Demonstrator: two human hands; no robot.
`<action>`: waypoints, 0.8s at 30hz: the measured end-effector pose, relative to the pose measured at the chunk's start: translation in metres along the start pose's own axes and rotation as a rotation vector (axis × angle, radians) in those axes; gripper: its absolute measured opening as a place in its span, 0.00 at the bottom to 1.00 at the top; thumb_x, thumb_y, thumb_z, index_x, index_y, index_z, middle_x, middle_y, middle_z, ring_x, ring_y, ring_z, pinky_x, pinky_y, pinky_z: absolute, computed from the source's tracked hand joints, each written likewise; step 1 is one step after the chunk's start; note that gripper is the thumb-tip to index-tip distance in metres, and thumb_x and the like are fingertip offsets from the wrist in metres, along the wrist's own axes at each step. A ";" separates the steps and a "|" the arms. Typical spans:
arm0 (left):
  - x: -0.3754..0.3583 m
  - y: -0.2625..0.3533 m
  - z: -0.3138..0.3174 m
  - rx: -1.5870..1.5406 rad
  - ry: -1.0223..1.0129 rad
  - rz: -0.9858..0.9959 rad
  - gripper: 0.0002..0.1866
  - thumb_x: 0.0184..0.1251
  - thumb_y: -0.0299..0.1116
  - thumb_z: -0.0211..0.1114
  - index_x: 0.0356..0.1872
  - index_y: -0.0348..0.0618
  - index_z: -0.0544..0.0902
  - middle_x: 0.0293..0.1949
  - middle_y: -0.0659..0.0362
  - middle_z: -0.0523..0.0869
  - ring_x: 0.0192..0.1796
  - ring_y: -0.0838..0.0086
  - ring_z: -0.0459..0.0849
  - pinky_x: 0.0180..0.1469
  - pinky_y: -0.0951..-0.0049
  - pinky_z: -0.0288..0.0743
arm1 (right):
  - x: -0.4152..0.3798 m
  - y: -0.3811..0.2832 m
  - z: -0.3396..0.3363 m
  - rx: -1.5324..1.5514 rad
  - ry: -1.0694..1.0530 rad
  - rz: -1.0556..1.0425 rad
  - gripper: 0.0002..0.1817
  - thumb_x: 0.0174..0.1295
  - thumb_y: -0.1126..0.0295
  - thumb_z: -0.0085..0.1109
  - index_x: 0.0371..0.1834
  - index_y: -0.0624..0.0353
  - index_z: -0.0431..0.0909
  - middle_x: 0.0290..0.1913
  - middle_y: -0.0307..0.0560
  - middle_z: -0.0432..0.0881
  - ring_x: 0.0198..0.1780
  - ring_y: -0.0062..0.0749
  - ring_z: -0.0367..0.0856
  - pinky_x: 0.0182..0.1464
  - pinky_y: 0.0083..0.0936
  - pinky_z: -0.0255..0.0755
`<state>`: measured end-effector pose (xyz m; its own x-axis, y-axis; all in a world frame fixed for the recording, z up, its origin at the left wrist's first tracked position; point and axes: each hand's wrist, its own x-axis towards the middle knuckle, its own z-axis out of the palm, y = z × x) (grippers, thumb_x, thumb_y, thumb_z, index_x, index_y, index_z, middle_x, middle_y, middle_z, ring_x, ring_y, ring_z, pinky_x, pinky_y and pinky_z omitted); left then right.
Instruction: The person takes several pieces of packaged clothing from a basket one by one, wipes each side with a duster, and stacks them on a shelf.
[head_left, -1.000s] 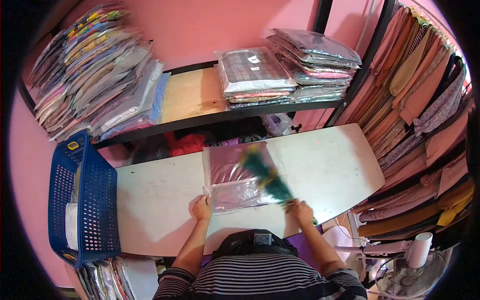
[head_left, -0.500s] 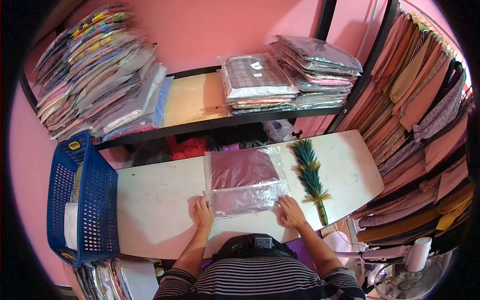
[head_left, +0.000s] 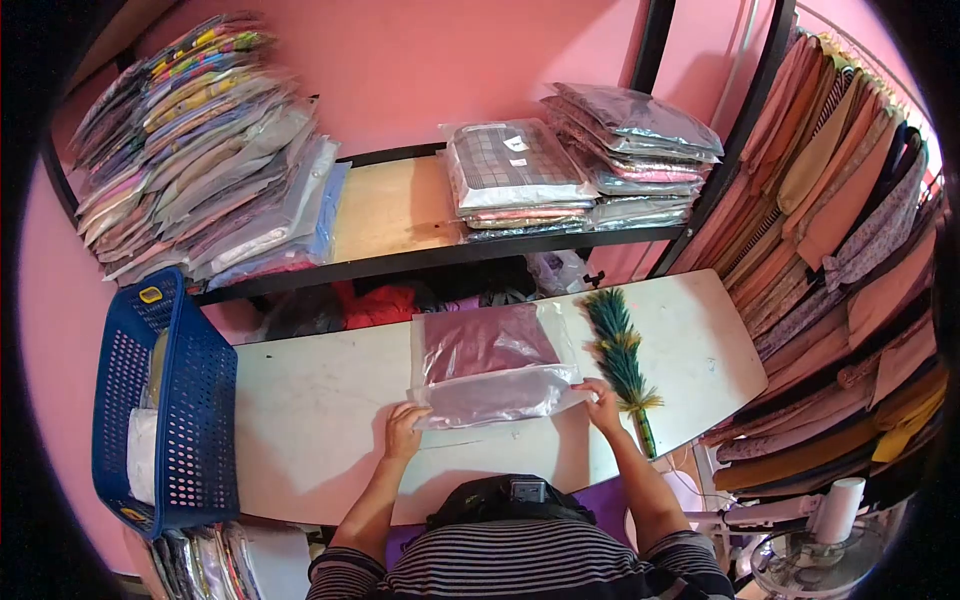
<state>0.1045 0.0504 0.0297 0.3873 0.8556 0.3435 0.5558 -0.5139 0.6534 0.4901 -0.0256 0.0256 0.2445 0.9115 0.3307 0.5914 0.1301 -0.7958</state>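
A clear plastic bag (head_left: 500,395) lies on the white table in front of me, with a folded maroon garment (head_left: 485,338) inside its far part. The near part of the bag is a loose, wrinkled flap. My left hand (head_left: 403,432) pinches the flap's near left corner. At the right corner, my right hand (head_left: 602,410) grips the plastic between thumb and fingers and pulls it out a little. The flap's near edge looks raised off the table between my hands.
A green feathery duster (head_left: 618,345) lies right of the bag. At the left stands a blue basket (head_left: 205,440) with white items. Stacks of bagged clothes (head_left: 515,165) fill the shelf behind; hanging garments (head_left: 850,250) line the right side. A fan (head_left: 820,550) is at lower right.
My right hand has moved up and outward, drawing the bag's right corner with it. The flap has shifted farther from me and its near edge has risen. My left hand has moved slightly.
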 end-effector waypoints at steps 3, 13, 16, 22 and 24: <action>0.019 0.012 -0.011 0.123 0.233 0.047 0.16 0.39 0.17 0.54 0.33 0.43 0.79 0.33 0.54 0.80 0.45 0.62 0.76 0.53 0.63 0.64 | 0.020 -0.016 -0.010 0.196 0.066 0.027 0.06 0.50 0.80 0.51 0.31 0.62 0.77 0.36 0.49 0.79 0.44 0.32 0.75 0.48 0.25 0.65; 0.094 0.077 -0.059 -0.295 0.692 -0.146 0.11 0.63 0.31 0.49 0.23 0.35 0.71 0.18 0.62 0.72 0.24 0.82 0.67 0.26 0.77 0.63 | 0.104 -0.149 -0.033 -0.060 0.459 0.008 0.07 0.61 0.71 0.45 0.29 0.62 0.71 0.19 0.46 0.70 0.23 0.26 0.69 0.27 0.22 0.63; 0.108 0.043 -0.033 -0.215 0.586 -0.271 0.13 0.62 0.33 0.50 0.27 0.32 0.74 0.16 0.52 0.74 0.21 0.75 0.71 0.27 0.71 0.66 | 0.129 -0.102 -0.006 -0.273 0.390 -0.038 0.07 0.59 0.69 0.47 0.34 0.61 0.71 0.19 0.51 0.71 0.23 0.38 0.72 0.29 0.29 0.65; 0.048 -0.079 0.046 -0.304 0.246 -0.597 0.11 0.56 0.34 0.59 0.21 0.38 0.75 0.15 0.60 0.74 0.20 0.79 0.68 0.24 0.74 0.62 | 0.074 -0.024 -0.002 -0.533 0.246 0.054 0.27 0.50 0.67 0.56 0.52 0.65 0.60 0.46 0.61 0.67 0.44 0.50 0.69 0.45 0.39 0.63; 0.041 -0.083 0.049 -0.515 0.224 -0.656 0.09 0.54 0.34 0.62 0.21 0.39 0.76 0.16 0.64 0.75 0.20 0.82 0.68 0.23 0.77 0.62 | 0.031 -0.018 -0.022 -0.672 0.332 0.098 0.31 0.45 0.66 0.60 0.53 0.63 0.60 0.47 0.61 0.66 0.47 0.53 0.66 0.48 0.41 0.62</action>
<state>0.1103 0.1252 -0.0438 -0.0797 0.9895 -0.1205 0.1925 0.1339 0.9721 0.5044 -0.0082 0.0612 0.4755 0.7277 0.4943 0.8706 -0.3083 -0.3835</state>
